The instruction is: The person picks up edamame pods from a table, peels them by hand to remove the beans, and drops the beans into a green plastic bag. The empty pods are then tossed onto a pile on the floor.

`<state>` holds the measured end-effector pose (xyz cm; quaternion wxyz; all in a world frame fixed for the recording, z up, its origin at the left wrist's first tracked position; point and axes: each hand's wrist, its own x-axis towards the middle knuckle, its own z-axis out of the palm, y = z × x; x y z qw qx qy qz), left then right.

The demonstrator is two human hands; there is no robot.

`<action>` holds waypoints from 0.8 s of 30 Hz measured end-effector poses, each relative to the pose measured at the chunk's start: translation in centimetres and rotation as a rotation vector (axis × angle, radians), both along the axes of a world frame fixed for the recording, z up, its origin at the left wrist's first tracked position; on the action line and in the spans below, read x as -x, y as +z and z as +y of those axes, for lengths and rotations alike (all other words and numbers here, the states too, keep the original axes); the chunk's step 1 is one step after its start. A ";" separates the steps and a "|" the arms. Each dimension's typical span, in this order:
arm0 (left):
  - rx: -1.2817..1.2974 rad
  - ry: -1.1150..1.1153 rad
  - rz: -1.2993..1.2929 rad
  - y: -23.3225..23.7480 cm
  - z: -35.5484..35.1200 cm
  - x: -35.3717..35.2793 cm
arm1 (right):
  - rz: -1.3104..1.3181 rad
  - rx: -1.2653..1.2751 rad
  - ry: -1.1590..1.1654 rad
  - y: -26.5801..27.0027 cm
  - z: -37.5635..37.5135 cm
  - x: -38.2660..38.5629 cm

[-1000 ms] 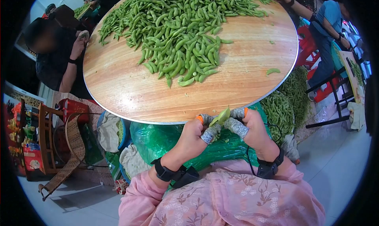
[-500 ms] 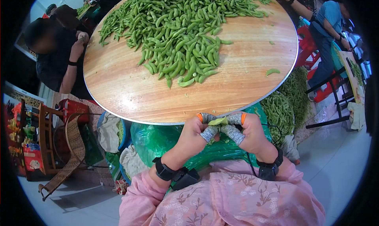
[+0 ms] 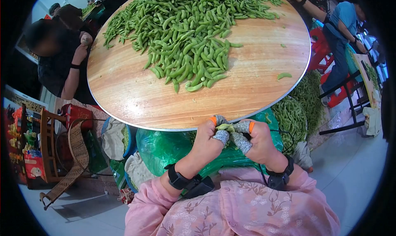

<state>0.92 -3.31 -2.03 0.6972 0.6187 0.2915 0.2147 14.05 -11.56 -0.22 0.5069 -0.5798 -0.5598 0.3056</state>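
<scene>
Just past the near edge of the round table (image 3: 136, 91), a green edamame pod (image 3: 225, 127) is pinched between my hands. My left hand (image 3: 207, 139) closes on it with thumb and finger in grey knitted finger covers, one with an orange band. My right hand (image 3: 260, 140), with similar covers, grips the pod from the other side. Beneath both hands spreads a green plastic bag (image 3: 159, 147) over my lap; its contents are mostly hidden by the hands. A large heap of edamame pods (image 3: 185, 34) covers the far part of the tabletop.
One loose pod (image 3: 284, 76) lies on the table's right side. More pods (image 3: 291, 116) are piled on the floor at right. Cloth-covered tubs (image 3: 113, 139) and a bamboo chair (image 3: 77, 145) stand at left. A person (image 3: 53, 54) sits left; another person (image 3: 344, 25) is at right.
Both hands have shifted slightly and drawn closer together around the pod. The pod now looks narrower and turned between the fingertips. The heap on the table looks the same.
</scene>
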 end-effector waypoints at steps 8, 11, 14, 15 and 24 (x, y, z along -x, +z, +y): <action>-0.125 0.053 0.002 0.2 -0.2 1.5 | 0.231 0.035 -0.014 -0.8 0.2 -0.6; -0.290 0.102 0.083 1.9 -0.3 1.9 | 0.192 0.070 -0.040 -0.8 0.2 -0.4; -0.360 0.088 0.143 2.6 -0.5 1.3 | 0.092 0.088 -0.041 -0.4 0.3 -0.2; -0.378 0.046 0.133 2.6 -0.6 0.9 | 0.051 0.100 -0.042 -0.3 0.3 -0.1; 0.190 0.034 -0.037 2.2 -0.3 0.9 | -0.213 0.100 0.049 0.1 0.2 -0.5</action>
